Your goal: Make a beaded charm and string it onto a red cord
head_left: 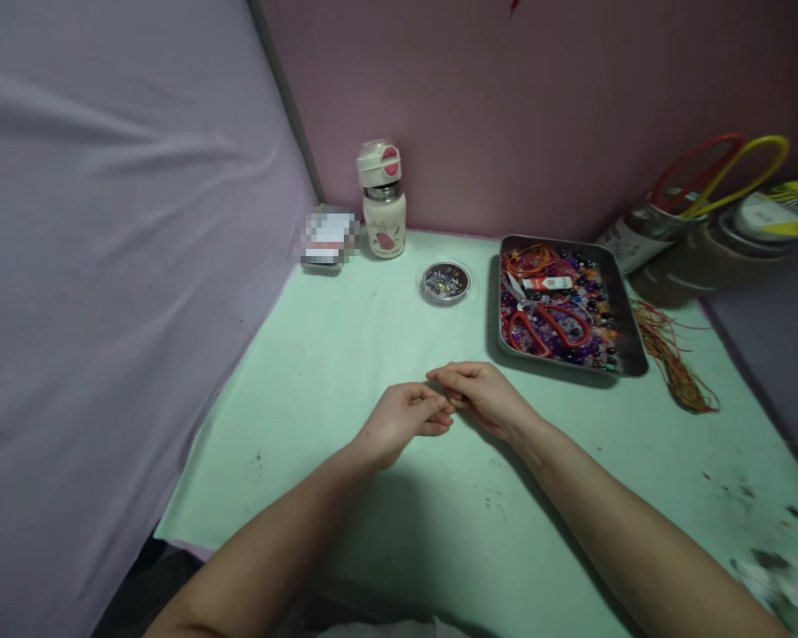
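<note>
My left hand point(412, 414) and my right hand point(473, 392) meet above the pale green table cover point(293, 399), their fingertips touching or nearly so. Each hand is closed in a pinch, thumb against the fingers. Whatever they hold, if anything, is too small to make out. Just beyond them sits a round clear container point(445, 283) with small shiny pieces in it. To the right of my hands lies a metal tray point(629, 354) full of mixed coloured beads. Red-handled scissors point(549, 323), a white and orange tube point(548, 283) and tangled orange thread point(535, 260) rest on the beads.
A white bottle point(385, 221) stands at the back wall, beside a blurred-out box point(331, 237). Right of the tray lies a bundle of coloured cords point(682, 377). Behind it are a can point(631, 239) with red and yellow loops and a large jar point(705, 252). Purple cloth hangs at left.
</note>
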`<move>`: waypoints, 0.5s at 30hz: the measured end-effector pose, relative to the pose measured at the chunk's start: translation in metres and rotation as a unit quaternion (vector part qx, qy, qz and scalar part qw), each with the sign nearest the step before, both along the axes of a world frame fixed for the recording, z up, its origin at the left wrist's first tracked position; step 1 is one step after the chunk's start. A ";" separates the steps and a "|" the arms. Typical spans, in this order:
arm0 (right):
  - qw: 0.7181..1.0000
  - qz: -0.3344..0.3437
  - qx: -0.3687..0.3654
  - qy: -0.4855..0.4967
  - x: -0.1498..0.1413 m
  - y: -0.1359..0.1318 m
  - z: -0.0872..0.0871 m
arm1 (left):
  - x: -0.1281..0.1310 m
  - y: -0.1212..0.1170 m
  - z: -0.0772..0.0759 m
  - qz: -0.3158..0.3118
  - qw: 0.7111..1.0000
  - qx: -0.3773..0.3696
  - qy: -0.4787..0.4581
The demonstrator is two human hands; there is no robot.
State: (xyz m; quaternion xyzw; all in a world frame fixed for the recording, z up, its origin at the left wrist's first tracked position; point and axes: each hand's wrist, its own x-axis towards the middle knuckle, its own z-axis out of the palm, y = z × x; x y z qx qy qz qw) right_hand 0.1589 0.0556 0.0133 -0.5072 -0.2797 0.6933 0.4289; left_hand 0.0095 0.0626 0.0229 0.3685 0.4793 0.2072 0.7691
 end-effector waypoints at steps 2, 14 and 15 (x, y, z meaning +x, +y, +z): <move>1.000 0.001 0.002 0.004 0.000 0.000 0.000 | -0.001 0.000 0.001 -0.022 1.000 -0.003 0.006; 0.997 0.026 0.031 0.071 0.008 0.003 -0.007 | -0.009 0.016 0.003 -0.028 0.997 -0.034 -0.069; 0.996 0.032 0.036 0.074 0.009 0.004 -0.007 | -0.009 0.017 0.003 -0.020 0.996 -0.040 -0.078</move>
